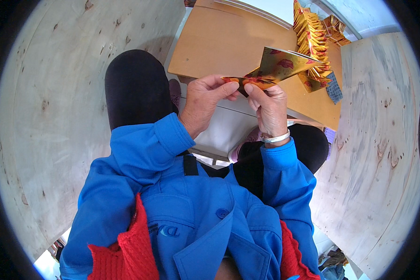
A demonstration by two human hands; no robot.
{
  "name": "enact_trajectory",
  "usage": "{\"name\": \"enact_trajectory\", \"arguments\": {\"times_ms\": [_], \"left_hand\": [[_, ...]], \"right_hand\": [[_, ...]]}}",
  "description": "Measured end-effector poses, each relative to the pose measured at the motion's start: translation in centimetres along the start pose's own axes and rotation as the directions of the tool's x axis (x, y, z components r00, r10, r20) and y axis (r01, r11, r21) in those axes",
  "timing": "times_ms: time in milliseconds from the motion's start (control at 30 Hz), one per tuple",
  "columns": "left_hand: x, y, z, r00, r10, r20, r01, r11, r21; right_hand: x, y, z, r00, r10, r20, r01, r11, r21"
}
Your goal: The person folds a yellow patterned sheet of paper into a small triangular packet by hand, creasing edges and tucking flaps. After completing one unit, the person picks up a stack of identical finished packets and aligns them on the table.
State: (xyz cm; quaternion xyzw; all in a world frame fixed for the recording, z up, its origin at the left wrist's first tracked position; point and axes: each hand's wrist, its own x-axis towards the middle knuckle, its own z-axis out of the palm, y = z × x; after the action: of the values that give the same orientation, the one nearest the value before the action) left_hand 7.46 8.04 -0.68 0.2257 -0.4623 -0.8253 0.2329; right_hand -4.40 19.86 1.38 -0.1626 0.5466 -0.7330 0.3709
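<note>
Between my two hands is a folded piece of gold foil paper with red print [283,65]. My left hand [202,101] pinches its narrow left end between thumb and fingers. My right hand [270,106], with a silver-coloured bangle [275,137] at the wrist, grips the folded part near the middle, thumb on the near side. A broad flap stands up beyond my right fingers, towards the upper right. Behind that flap, a long row of folded gold papers [309,36] lies on the brown board [224,42]; the flap partly overlaps the row in view.
A bundle of gold papers [334,29] lies beyond the row, and a grey textured piece [334,89] sits at its near end. Wooden panels flank me on the left [59,115] and right [378,140]. My knees are below the hands, near the board's front edge.
</note>
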Motion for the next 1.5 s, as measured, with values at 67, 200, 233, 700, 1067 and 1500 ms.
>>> {"name": "enact_trajectory", "arguments": {"times_ms": [67, 200, 233, 700, 1067, 1500], "left_hand": [[0.0, -0.1, 0.1, 1.000, -0.009, 0.006, 0.009, 0.999, -0.043], [-0.1, -0.3, 0.3, 0.999, -0.010, 0.032, 0.012, 0.999, -0.040], [-0.1, -0.3, 0.1, 0.999, -0.014, 0.040, 0.014, 1.000, -0.015], [0.7, -1.5, -0.5, 0.987, -0.144, -0.076, 0.132, 0.980, -0.147], [0.2, -1.3, 0.0, 0.993, -0.116, 0.000, 0.115, 0.983, -0.144], [-0.4, -1.0, 0.1, 0.990, -0.064, 0.129, 0.096, 0.961, -0.258]], "right_hand": [[0.0, 0.1, 0.0, 1.000, -0.004, 0.005, 0.004, 1.000, 0.003], [-0.1, 0.3, -0.1, 1.000, 0.001, 0.011, -0.001, 1.000, -0.014], [-0.1, 0.3, -0.1, 1.000, -0.014, 0.013, 0.014, 1.000, -0.012], [-0.1, 2.0, 0.4, 0.974, -0.226, -0.004, 0.218, 0.947, -0.235], [0.2, 2.4, -0.2, 0.948, -0.306, 0.084, 0.311, 0.846, -0.434], [0.1, 1.3, -0.6, 0.914, -0.349, 0.206, 0.405, 0.774, -0.486]]}}
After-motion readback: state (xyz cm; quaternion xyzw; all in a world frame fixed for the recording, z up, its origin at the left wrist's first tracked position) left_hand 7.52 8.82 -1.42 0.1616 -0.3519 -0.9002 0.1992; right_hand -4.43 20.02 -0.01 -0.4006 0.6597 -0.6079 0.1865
